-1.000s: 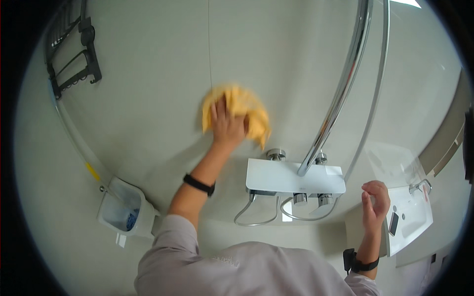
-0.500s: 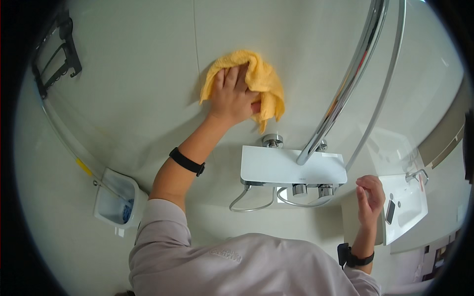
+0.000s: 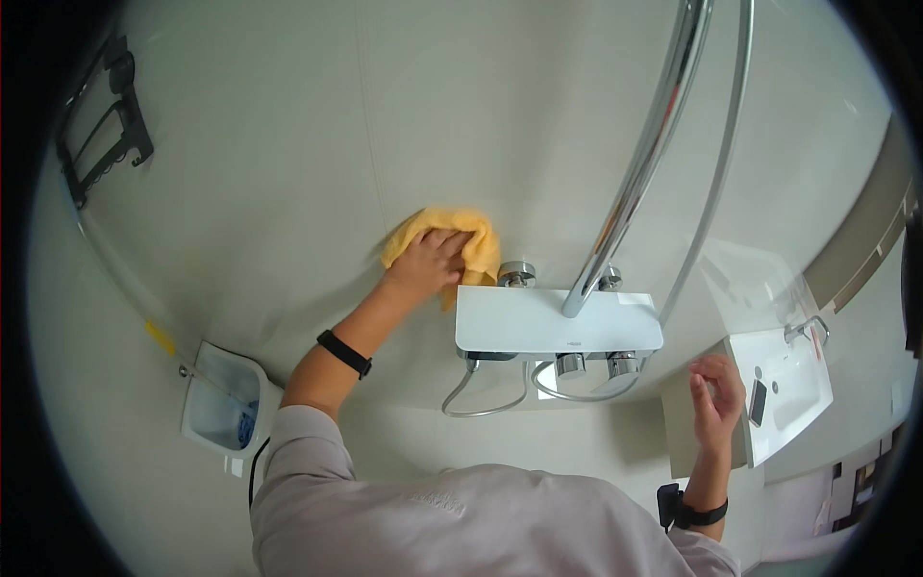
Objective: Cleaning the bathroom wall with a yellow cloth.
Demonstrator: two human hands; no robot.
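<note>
A crumpled yellow cloth [image 3: 413, 229] lies against the pale wall, just left of the shower unit's upper left corner. My left hand [image 3: 425, 262] is on it, fingers pressing it to the wall and partly covered by its folds. Part of the cloth hangs down behind the white shower shelf with its mixer [image 3: 558, 320]. Off to the right, my right hand [image 3: 716, 396] hovers in the air near the washbasin, loosely curled, thumb apart from the fingers, with nothing visible in it.
A chrome shower pipe [image 3: 639, 168] rises from the shelf, with a hose [image 3: 716, 192] beside it. At left are a white bucket-like container [image 3: 207, 409] with something blue inside and a dark wall rack [image 3: 130, 135]. A washbasin [image 3: 803, 385] carries a phone-like object [image 3: 759, 402].
My left hand has slid the yellow cloth down the wall, to a place beside the shower shelf. My right hand has hardly moved. The whole view has shifted slightly.
</note>
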